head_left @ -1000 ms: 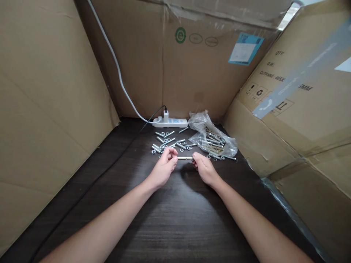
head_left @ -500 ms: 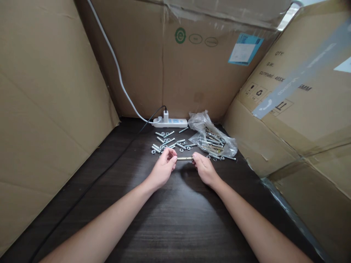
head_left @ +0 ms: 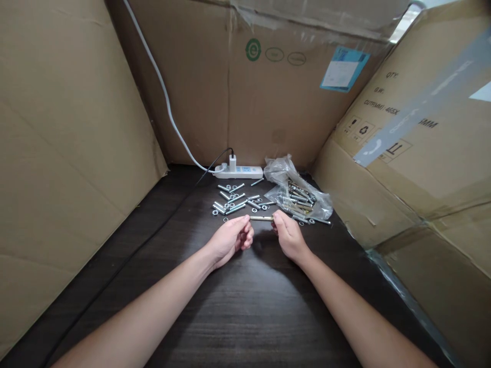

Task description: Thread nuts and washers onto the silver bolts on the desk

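Observation:
A slim brass-coloured expansion bolt (head_left: 261,218) lies level between my two hands, just above the dark table. My left hand (head_left: 232,236) pinches its left end between thumb and fingers, the other fingers curled. At the opposite end, my right hand (head_left: 287,232) has its thumb and fingers closed on the bolt; that end is hidden in the grip. Behind the hands lie loose silvery bolts (head_left: 236,198), metal sleeves (head_left: 219,207) and washers (head_left: 215,212). One thin ring (head_left: 225,220) rests close to my left hand. A clear plastic bag (head_left: 282,168) holds several more expansion bolts (head_left: 301,197).
A white power strip (head_left: 250,172) with a plugged-in charger (head_left: 232,163) stands at the back. Its white cable (head_left: 164,94) hangs down the rear cardboard; a black cable (head_left: 153,227) crosses the table (head_left: 245,317) on the left. Cardboard walls (head_left: 76,153) enclose three sides.
My left hand has turned over, its fingers now curled beneath the thumb at the bolt's left end. The bolt has risen slightly in view; my right hand keeps its grip.

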`<state>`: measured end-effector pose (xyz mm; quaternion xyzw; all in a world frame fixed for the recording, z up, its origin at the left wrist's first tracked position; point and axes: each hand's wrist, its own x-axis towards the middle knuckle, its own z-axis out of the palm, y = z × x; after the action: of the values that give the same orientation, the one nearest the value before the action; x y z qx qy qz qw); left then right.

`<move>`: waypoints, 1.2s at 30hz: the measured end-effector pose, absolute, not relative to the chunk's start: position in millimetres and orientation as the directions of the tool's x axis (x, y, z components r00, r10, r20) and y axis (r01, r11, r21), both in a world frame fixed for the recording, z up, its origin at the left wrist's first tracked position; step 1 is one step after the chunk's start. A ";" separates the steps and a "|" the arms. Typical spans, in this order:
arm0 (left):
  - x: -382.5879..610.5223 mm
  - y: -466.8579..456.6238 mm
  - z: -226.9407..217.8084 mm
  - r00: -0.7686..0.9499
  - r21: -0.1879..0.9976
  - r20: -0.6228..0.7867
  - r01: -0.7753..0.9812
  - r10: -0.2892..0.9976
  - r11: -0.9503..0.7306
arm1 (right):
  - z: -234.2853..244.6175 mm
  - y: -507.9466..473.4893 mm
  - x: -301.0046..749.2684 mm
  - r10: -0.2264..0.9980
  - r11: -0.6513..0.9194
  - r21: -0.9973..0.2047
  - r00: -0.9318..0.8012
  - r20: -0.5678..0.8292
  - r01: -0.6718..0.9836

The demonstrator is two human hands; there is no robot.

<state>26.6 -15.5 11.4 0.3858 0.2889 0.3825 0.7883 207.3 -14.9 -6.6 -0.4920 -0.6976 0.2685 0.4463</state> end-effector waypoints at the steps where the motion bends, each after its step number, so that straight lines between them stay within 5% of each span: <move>1: 26.9 -15.8 11.4 0.545 0.833 -0.161 -0.372 0.823 0.409 | -4.5 -15.7 207.0 0.919 0.387 -0.796 -0.129 0.372 0.465; 16: 29.8 -14.9 6.2 0.450 0.984 -0.071 -0.116 0.890 0.137 | 2.4 -17.7 207.7 0.903 0.416 -0.730 -0.147 0.404 0.542; 23: 29.5 -21.8 5.7 0.481 0.964 0.086 0.180 0.872 -0.195 | 0.2 -15.6 202.4 0.949 0.294 -0.910 0.021 0.313 0.291; 28: 29.3 -23.1 4.7 0.488 0.919 0.157 0.246 0.859 -0.308 | 6.0 -24.5 187.1 0.979 0.188 -0.975 -0.098 0.177 0.120; 36: 26.1 -20.5 6.2 0.497 0.909 0.157 0.264 0.853 -0.322 | 4.8 -27.1 188.5 0.948 0.316 -0.914 -0.106 0.299 0.254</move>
<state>26.1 -20.5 6.2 0.7424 0.3762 0.3312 0.4446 188.5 -27.1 4.8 -0.4615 -0.6514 0.3591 0.4835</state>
